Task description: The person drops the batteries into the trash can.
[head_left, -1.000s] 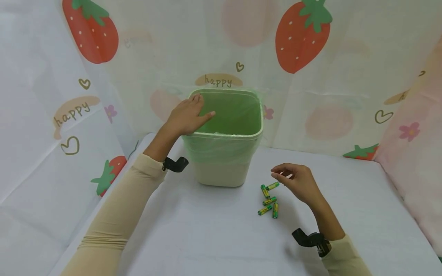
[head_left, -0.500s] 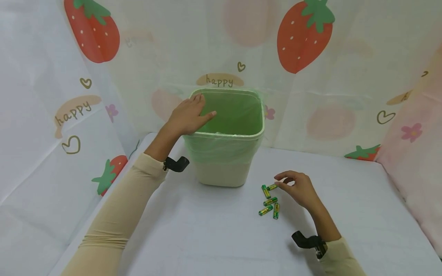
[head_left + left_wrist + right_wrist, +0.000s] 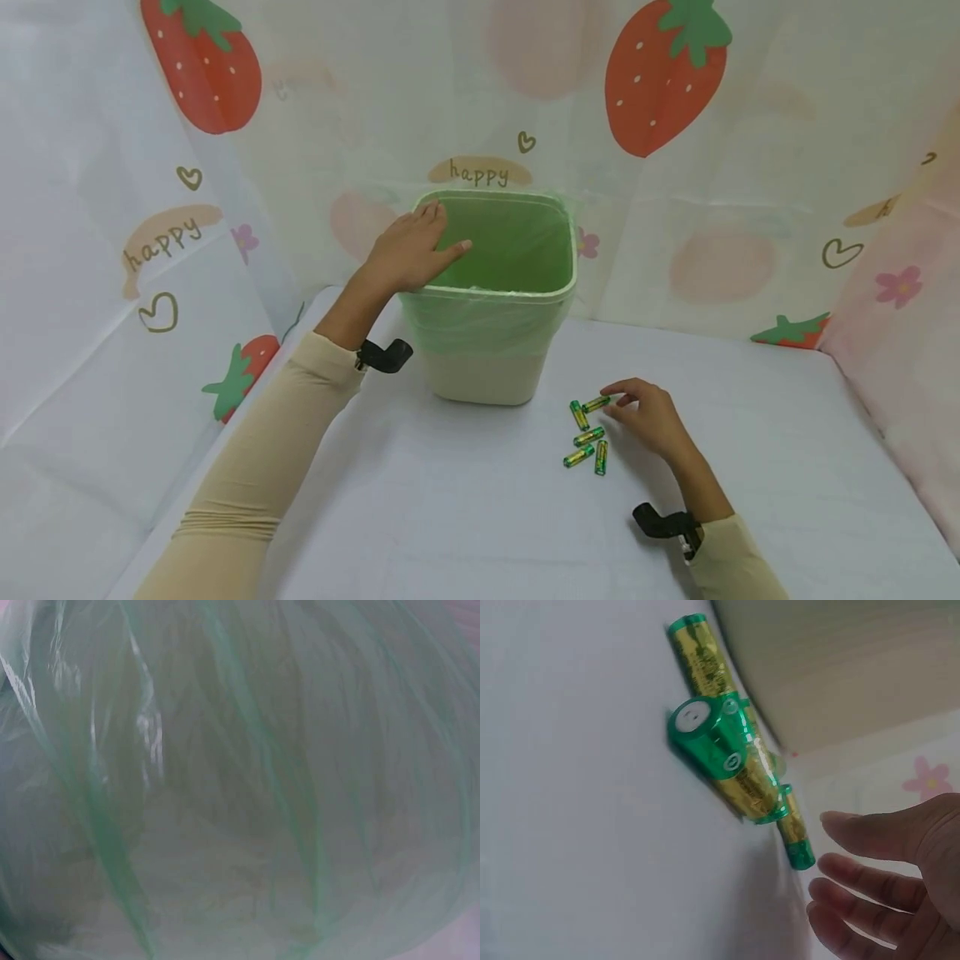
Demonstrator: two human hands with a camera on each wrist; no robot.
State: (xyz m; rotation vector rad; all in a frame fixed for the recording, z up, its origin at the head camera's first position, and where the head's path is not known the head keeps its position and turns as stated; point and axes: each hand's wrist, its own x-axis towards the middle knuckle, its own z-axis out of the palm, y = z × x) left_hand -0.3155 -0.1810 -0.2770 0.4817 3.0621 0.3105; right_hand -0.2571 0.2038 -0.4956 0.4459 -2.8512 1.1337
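Observation:
A cream waste bin (image 3: 483, 379) lined with a thin green plastic bag (image 3: 483, 325) stands at the back of the table. My left hand (image 3: 407, 250) rests over the bin's left rim, thumb stretched out across the opening. Only the crinkled green bag (image 3: 240, 765) fills the left wrist view. Several small green and gold batteries lie loose on the cloth right of the bin. Beside the farthest battery (image 3: 596, 404) is my right hand (image 3: 651, 418), thumb and fingers parted at its right end. In the right wrist view this battery (image 3: 799, 847) lies just past the fingertips, behind a nearer battery (image 3: 739, 769).
White cloth (image 3: 450, 508) covers the table. A strawberry-printed curtain (image 3: 720, 192) rises behind the bin, with similar sheets at both sides. Black wrist cameras (image 3: 663, 523) sit on both wrists.
My right hand has come down and slightly toward me, to the farthest battery. The left hand keeps its place on the bin, and the batteries lie as before.

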